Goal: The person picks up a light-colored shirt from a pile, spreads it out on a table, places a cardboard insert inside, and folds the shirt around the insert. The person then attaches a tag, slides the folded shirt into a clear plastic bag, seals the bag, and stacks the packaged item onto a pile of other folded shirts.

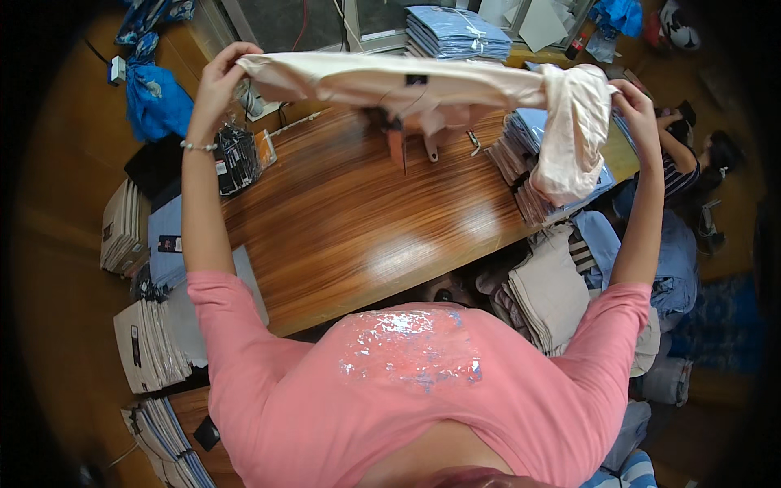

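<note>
Both my arms reach out over the table, stretching a cream-coloured shirt (472, 85) between them. My left hand (221, 75) pinches one end at the upper left. At the upper right, my right hand (634, 104) grips the other end, and a bunched part of the cloth hangs down beside it. A small dark label shows near the middle of the shirt's upper edge. Below the cloth dangles an orange-brown tag (396, 148), somewhat blurred. The fingertips of my right hand are partly hidden by the fabric.
The wooden table (366, 220) lies beneath. Folded shirts (525, 134) are stacked at its right end, and a tied blue stack (457, 32) stands at the back. Packaged labels (237, 159) lie at its left. Folded garments (549, 281) pile up at right. Another person (679, 159) is at far right.
</note>
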{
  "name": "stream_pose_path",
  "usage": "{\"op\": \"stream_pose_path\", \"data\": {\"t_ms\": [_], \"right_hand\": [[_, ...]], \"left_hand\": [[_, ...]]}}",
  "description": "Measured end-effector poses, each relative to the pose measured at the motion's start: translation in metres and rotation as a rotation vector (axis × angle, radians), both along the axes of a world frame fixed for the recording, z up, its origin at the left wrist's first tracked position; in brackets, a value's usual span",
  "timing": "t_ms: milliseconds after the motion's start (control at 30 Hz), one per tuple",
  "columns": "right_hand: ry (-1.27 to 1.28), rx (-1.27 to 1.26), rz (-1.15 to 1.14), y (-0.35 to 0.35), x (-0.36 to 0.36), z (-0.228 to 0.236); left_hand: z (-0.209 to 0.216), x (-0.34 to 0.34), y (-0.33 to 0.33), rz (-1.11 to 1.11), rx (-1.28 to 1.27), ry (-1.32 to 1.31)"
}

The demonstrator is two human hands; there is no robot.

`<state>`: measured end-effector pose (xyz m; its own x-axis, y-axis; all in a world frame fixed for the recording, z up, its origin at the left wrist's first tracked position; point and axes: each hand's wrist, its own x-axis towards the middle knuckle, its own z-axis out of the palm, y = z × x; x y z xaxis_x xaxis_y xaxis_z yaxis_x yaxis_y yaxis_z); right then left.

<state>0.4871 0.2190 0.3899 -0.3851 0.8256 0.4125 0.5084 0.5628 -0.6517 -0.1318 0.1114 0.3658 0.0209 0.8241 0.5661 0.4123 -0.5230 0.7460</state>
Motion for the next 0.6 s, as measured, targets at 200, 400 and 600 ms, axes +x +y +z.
{"op": "stream_pose_path", "data": {"t_ms": [200, 400, 600], "right_hand": [[-0.069, -0.015, -0.040, 0.033, -0.026, -0.028], [0.084, -0.187, 0.215, -0.013, -0.041, -0.004], [0.310, -0.103, 0.358, -0.011, -0.057, -0.016]], "left_hand": [[0.007, 0.002, -0.019, 0.138, 0.038, 0.132], [-0.005, -0.003, -0.044, 0.308, -0.165, -0.050], [-0.009, -0.006, -0.062, 0.247, -0.133, -0.139]]}}
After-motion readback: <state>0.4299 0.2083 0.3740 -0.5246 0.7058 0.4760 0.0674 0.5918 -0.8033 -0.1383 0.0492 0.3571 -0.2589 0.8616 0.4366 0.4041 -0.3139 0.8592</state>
